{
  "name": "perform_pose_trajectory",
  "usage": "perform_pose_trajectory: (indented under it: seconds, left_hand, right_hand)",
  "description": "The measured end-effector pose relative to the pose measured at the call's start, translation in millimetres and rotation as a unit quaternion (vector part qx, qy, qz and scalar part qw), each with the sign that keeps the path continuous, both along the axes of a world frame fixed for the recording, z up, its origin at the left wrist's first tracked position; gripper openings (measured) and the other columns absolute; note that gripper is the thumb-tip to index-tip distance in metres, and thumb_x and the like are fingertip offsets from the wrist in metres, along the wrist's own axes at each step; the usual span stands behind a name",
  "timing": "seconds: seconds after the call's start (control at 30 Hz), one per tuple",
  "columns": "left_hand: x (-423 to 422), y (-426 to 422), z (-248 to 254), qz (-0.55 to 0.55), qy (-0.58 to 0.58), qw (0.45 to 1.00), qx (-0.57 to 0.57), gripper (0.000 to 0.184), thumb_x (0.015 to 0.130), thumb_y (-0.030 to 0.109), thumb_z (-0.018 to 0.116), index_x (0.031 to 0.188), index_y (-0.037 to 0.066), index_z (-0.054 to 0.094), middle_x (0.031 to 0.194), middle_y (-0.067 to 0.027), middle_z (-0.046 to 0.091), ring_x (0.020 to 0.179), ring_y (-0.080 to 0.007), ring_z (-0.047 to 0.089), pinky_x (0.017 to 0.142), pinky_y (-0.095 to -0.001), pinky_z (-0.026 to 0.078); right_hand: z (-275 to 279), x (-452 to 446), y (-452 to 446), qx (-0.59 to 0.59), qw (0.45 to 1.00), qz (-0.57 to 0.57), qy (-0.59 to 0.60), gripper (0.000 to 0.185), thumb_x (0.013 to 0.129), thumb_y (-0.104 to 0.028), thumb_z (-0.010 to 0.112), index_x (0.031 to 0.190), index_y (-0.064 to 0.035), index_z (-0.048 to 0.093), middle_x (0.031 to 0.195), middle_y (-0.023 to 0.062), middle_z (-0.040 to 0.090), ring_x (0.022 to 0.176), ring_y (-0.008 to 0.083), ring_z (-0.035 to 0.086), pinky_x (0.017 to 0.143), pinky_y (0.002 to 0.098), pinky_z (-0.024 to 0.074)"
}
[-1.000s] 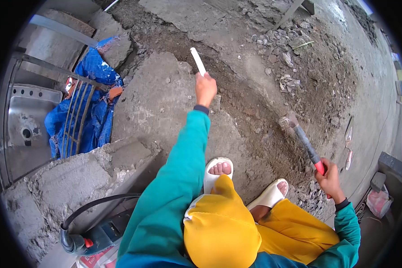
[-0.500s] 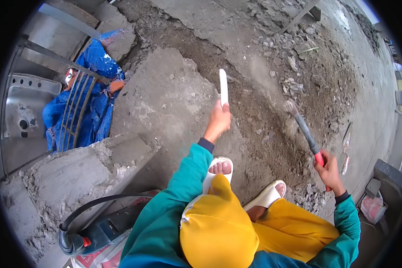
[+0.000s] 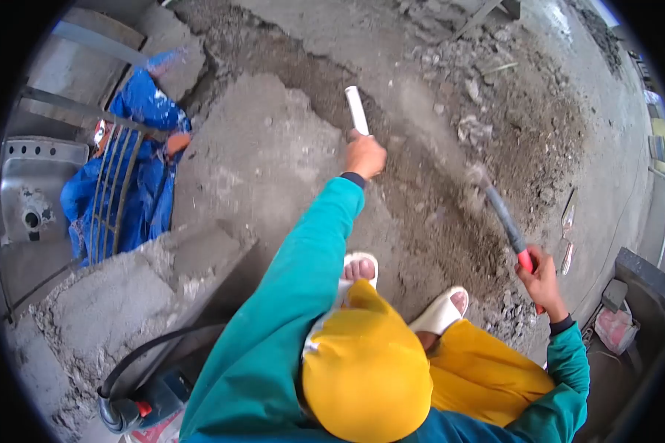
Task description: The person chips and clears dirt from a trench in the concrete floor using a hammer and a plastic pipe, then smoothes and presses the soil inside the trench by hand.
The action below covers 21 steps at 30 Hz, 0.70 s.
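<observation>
Shifted forward: slim white stick (image 3: 357, 111), left hand (image 3: 366, 156) closed round it, above brown earthen trench (image 3: 412, 164)
Red-gripped grey-shafted tool (image 3: 504, 220), right hand (image 3: 541, 282) wrapped round grip; trench seemingly opened, loose soil (image 3: 451, 247) left

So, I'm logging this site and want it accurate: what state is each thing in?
Left hand: closed around the pipe.
Right hand: closed around the hammer.
Pipe: held, one end free.
Hammer: held, head blurred; contact with the dirt unclear.
Dirt: loose.
Trowel: lying on the ground.
Slippers: worn.
Tarp: crumpled.
Sink: blotched around the drain.
</observation>
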<state>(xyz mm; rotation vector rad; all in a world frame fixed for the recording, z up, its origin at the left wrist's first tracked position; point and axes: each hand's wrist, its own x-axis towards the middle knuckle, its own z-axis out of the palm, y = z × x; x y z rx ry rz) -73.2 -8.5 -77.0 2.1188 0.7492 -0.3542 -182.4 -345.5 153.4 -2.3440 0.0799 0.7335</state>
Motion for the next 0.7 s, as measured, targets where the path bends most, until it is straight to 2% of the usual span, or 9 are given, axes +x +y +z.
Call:
perform_pose_trajectory:
  seconds: [0.13, 0.27, 0.3, 0.33, 0.4, 0.47, 0.53, 0.67, 0.7]
  left_hand:
    - [-62, -33, -15, -0.164, -0.073, 0.983, 0.032, 0.032, 0.088, 0.021, 0.049, 0.101, -0.007, 0.040, 0.076, -0.0255, 0.060, 0.065, -0.0395, 0.061, 0.062, -0.0476, 0.049]
    - [-115, -35, 31, -0.147, 0.132, 0.930, -0.309, 0.030, 0.092, 0.024, 0.046, 0.106, -0.002, 0.042, 0.069, -0.0111, 0.055, 0.043, -0.0210, 0.054, 0.040, -0.0365, 0.045]
    - [-118, -32, 57, -0.096, 0.195, 0.893, -0.393, 0.025, 0.093, 0.022, 0.044, 0.110, 0.004, 0.043, 0.067, -0.0027, 0.049, 0.043, -0.0119, 0.047, 0.036, -0.0290, 0.041]
    - [-115, -29, 63, -0.100, 0.201, 0.891, -0.393, 0.025, 0.093, 0.022, 0.044, 0.110, 0.004, 0.043, 0.067, -0.0027, 0.049, 0.043, -0.0119, 0.047, 0.036, -0.0290, 0.041]
    - [-104, -21, 64, -0.006, 0.090, 0.894, -0.438, 0.017, 0.095, 0.021, 0.041, 0.105, 0.007, 0.044, 0.066, 0.0001, 0.047, 0.044, -0.0093, 0.043, 0.036, -0.0254, 0.040]
    - [-71, -4, 57, 0.067, 0.024, 0.926, -0.371, 0.016, 0.096, 0.023, 0.039, 0.098, 0.008, 0.044, 0.067, 0.0008, 0.046, 0.046, -0.0077, 0.044, 0.036, -0.0231, 0.039]
    - [-35, 7, 36, 0.174, -0.060, 0.925, -0.332, 0.022, 0.095, 0.022, 0.041, 0.099, 0.001, 0.046, 0.068, -0.0063, 0.052, 0.045, -0.0133, 0.050, 0.035, -0.0300, 0.039]
    - [25, -1, -29, 0.124, -0.060, 0.982, -0.127, 0.030, 0.092, 0.021, 0.038, 0.099, -0.007, 0.043, 0.083, -0.0256, 0.060, 0.077, -0.0395, 0.061, 0.067, -0.0462, 0.048]
    - [23, -17, -34, 0.118, -0.091, 0.989, -0.013, 0.028, 0.091, 0.021, 0.040, 0.097, -0.006, 0.044, 0.082, -0.0254, 0.060, 0.075, -0.0403, 0.061, 0.064, -0.0473, 0.047]
  right_hand:
    - [-2, 15, -5, -0.014, 1.000, -0.007, 0.018, 0.010, 0.073, -0.003, 0.057, 0.081, 0.0003, 0.052, 0.064, -0.0028, 0.041, 0.059, 0.0058, 0.038, 0.050, 0.0238, 0.0307]
    - [0, 30, -4, -0.013, 0.999, 0.021, -0.034, 0.010, 0.074, -0.004, 0.056, 0.081, 0.0001, 0.051, 0.065, -0.0031, 0.041, 0.058, 0.0057, 0.036, 0.049, 0.0247, 0.0289]
    - [0, 32, -7, -0.015, 0.999, 0.017, -0.038, 0.011, 0.074, -0.004, 0.056, 0.082, 0.0005, 0.052, 0.065, -0.0033, 0.041, 0.058, 0.0056, 0.036, 0.049, 0.0243, 0.0293]
    - [2, 27, -10, -0.020, 0.999, 0.006, -0.035, 0.012, 0.074, -0.004, 0.056, 0.084, 0.0009, 0.053, 0.065, -0.0034, 0.041, 0.058, 0.0055, 0.037, 0.050, 0.0240, 0.0297]
    - [10, 24, -10, -0.030, 0.999, -0.010, -0.009, 0.017, 0.075, -0.003, 0.057, 0.091, 0.0011, 0.053, 0.072, -0.0019, 0.044, 0.064, 0.0069, 0.039, 0.056, 0.0226, 0.0331]
    - [11, 26, -10, -0.030, 0.999, -0.014, -0.003, 0.017, 0.075, -0.003, 0.057, 0.091, 0.0012, 0.053, 0.074, -0.0013, 0.044, 0.066, 0.0070, 0.039, 0.057, 0.0226, 0.0334]
    - [7, 23, -17, -0.029, 1.000, 0.000, -0.007, 0.018, 0.075, -0.002, 0.057, 0.092, 0.0014, 0.053, 0.074, -0.0014, 0.043, 0.066, 0.0072, 0.039, 0.057, 0.0230, 0.0337]
    - [3, 13, -21, -0.024, 0.998, 0.003, -0.052, 0.021, 0.073, -0.003, 0.056, 0.093, 0.0028, 0.056, 0.066, -0.0029, 0.043, 0.060, 0.0054, 0.040, 0.052, 0.0224, 0.0327]
    - [4, 11, -22, -0.031, 0.998, 0.013, -0.051, 0.021, 0.073, -0.002, 0.056, 0.093, 0.0030, 0.056, 0.067, -0.0027, 0.044, 0.060, 0.0055, 0.040, 0.052, 0.0224, 0.0328]
